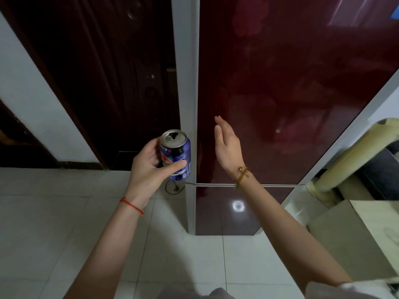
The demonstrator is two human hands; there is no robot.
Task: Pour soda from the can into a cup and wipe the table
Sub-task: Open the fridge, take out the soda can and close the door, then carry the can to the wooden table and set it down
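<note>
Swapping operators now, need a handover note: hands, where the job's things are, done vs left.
Left hand: grip closed round the blue soda can, held upright in the air, its top already open.
Right hand: open, fingers straight, holding nothing, raised by the dark red fridge door; whether it touches the door cannot be told.
Not in view: cup, table, any wiping cloth.
Done: can is in hand and opened.
Left: find the cup, pour the soda, then wipe the table.
</note>
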